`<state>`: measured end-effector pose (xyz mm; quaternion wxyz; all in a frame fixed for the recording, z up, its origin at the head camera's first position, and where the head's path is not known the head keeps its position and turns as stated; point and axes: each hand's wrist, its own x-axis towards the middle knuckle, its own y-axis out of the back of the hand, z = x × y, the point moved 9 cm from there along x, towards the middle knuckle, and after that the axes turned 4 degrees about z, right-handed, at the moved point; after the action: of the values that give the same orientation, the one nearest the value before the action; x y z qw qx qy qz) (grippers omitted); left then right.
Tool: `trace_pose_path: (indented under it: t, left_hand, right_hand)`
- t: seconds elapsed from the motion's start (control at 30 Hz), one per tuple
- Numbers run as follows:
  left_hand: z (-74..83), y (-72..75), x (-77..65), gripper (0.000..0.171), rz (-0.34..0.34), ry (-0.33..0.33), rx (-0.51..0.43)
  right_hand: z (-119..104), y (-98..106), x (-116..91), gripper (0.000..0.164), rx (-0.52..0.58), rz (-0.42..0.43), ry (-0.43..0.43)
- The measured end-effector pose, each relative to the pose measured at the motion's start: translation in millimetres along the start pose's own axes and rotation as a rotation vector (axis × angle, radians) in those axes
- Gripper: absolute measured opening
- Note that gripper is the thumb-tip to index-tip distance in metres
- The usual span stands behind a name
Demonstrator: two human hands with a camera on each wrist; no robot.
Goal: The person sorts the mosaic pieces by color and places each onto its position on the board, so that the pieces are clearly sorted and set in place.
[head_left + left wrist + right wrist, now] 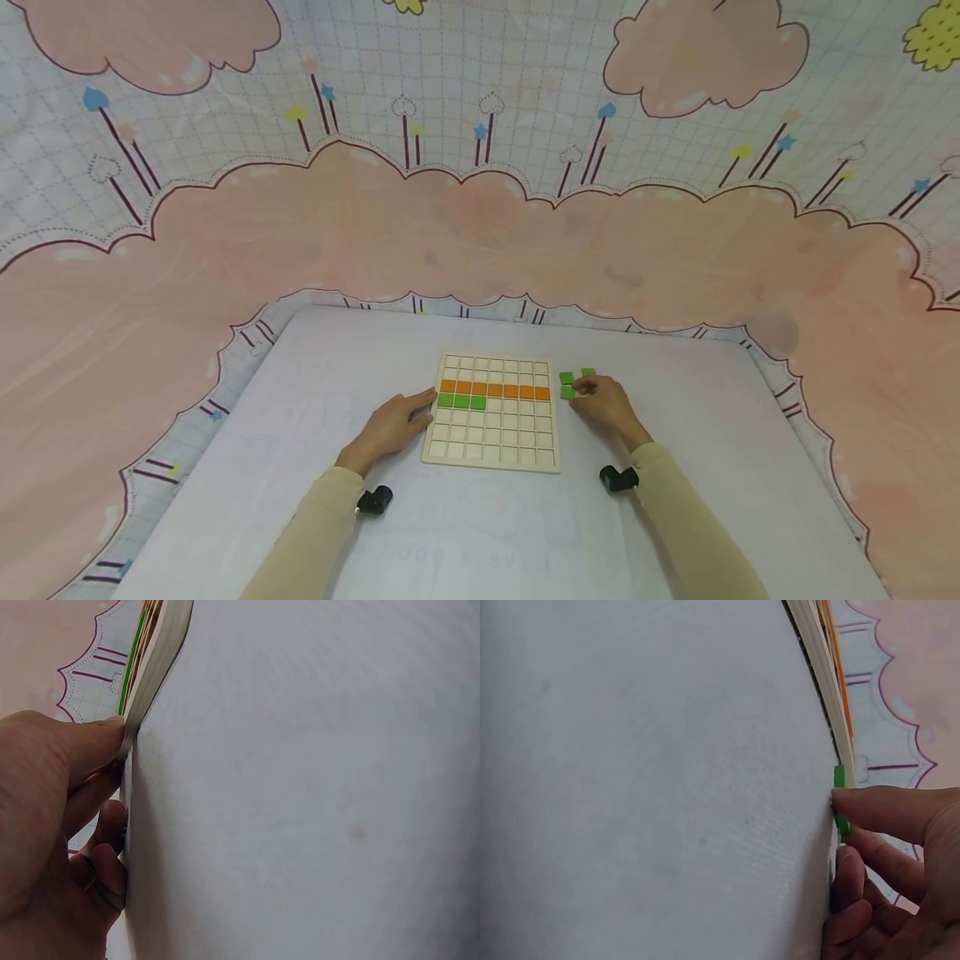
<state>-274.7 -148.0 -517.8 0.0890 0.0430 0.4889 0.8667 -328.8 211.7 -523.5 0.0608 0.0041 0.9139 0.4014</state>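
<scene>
A square pale wooden board (491, 458) with a grid of recesses lies on the white table. One full row holds orange tiles (495, 390), and below it several green tiles (461, 402) start a row from the left. My left hand (392, 427) rests at the board's left edge, its thumb (97, 742) touching the side. Right of the board, my right hand (606, 406) is among loose green tiles (566, 378). In the right wrist view, its thumb and index finger pinch a green tile (844, 823); another green tile (839, 776) stands just beyond.
The white tabletop (300, 500) spreads around the board. Behind and beside it hangs a cloth (480, 242) printed with pink clouds. A small black camera (375, 500) is on the left wrist, and another black camera (618, 478) is on the right.
</scene>
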Motion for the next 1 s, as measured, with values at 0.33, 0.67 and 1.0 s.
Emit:
trace_pose_path:
  t: [0.33, 0.67, 1.0]
  left_hand:
    - [-1.0, -1.0, 0.7, 0.052, 0.004, 0.001, -0.007]
    - [-3.8, -2.4, 1.0, 0.052, -0.001, 0.008, -0.001]
    - [-3.3, -2.4, 0.8, 0.052, -0.003, 0.009, 0.003]
  right_hand:
    - [-4.6, 7.9, -7.7, 0.032, 0.042, 0.045, 0.035]
    - [-8.2, 9.8, -16.8, 0.035, 0.093, 0.043, 0.029]
    - [-22.8, 11.0, -26.0, 0.037, 0.125, 0.060, 0.051]
